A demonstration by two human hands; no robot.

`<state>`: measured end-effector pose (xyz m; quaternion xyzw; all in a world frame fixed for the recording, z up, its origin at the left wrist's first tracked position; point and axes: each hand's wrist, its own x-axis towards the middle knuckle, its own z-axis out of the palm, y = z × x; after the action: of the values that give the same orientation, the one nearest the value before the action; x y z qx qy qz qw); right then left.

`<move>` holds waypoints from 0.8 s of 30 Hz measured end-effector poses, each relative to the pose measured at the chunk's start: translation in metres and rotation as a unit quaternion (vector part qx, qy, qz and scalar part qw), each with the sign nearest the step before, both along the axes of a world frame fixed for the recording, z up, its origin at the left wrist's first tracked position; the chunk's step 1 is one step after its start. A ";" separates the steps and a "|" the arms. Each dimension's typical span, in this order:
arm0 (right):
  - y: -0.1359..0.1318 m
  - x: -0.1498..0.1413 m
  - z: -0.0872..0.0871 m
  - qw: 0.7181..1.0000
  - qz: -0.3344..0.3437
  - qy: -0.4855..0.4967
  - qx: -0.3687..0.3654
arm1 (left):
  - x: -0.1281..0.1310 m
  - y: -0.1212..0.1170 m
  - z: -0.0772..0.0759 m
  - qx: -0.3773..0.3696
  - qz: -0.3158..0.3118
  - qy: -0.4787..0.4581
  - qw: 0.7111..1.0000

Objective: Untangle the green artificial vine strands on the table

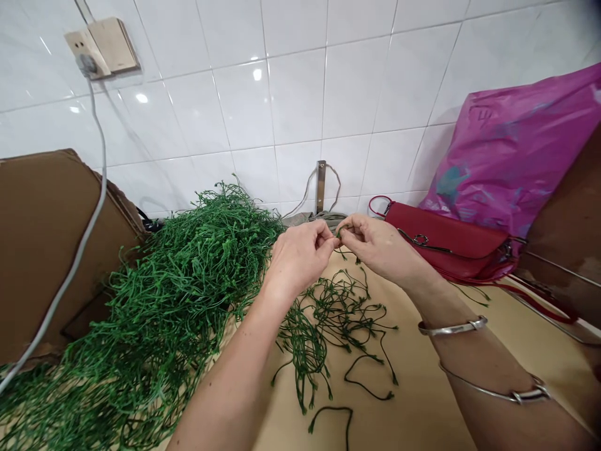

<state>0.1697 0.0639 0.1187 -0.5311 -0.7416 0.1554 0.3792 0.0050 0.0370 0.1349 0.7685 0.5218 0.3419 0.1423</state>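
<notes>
My left hand (300,254) and my right hand (375,244) meet above the table, fingertips pinched together on a thin green plastic stem (337,234). Under and in front of them lies a small spread of dark green stems (328,319) on the tan tabletop (422,401). A big heap of brighter green stems (159,307) fills the left side, beside my left forearm. Two silver bangles (453,327) sit on my right wrist and forearm.
A red handbag (446,241) lies at the back right, with a magenta plastic bag (511,150) leaning behind it. Brown cardboard (42,238) stands at the left. A grey cable (82,238) hangs from a wall socket (101,47) on the white tiles.
</notes>
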 end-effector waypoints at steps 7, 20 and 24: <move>0.004 -0.001 -0.005 0.999 -0.007 -0.048 0.009 | 0.003 0.000 -0.003 0.016 0.023 0.040 0.999; 0.021 0.061 -0.005 0.996 -0.066 -0.063 -0.004 | -0.011 -0.021 0.019 -0.039 -0.057 -0.100 0.993; -0.009 0.054 0.019 0.995 0.081 -0.032 -0.051 | -0.014 -0.001 0.010 -0.094 -0.071 -0.128 0.985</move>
<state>0.2235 0.0545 0.1374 -0.4925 -0.7850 0.2061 0.3141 -0.0088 0.0355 0.1449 0.7370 0.4730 0.3757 0.3032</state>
